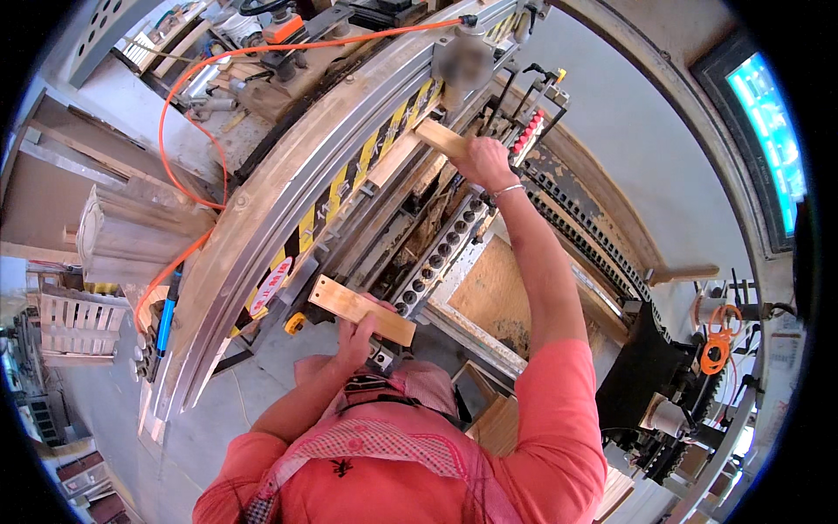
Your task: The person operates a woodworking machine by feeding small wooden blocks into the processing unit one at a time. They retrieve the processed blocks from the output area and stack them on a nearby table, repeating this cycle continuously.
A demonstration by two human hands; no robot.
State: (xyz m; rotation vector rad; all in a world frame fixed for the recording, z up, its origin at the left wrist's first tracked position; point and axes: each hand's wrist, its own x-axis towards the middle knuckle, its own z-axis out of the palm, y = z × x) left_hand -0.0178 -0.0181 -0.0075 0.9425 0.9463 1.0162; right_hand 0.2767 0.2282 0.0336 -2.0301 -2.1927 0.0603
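While the left hand [353, 342] grips a board [349, 306] (with two holes), the right hand [486, 164] clasps a plank [441, 138] near the machine's striped edge [371, 157].

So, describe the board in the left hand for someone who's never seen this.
Right of the lower end of the yellow-black striped band, the left hand holds a wooden board. Dark dots mark its left end; none show on the board in the right hand.

Railed machine bed [353, 240]: pale wood strip [394, 161] lies alongside striped beam [349, 179]. Metal bar with row of round black discs [443, 250] spans bed; scuffed tan panel [496, 284] just beside. Grey floor [266, 367] below.
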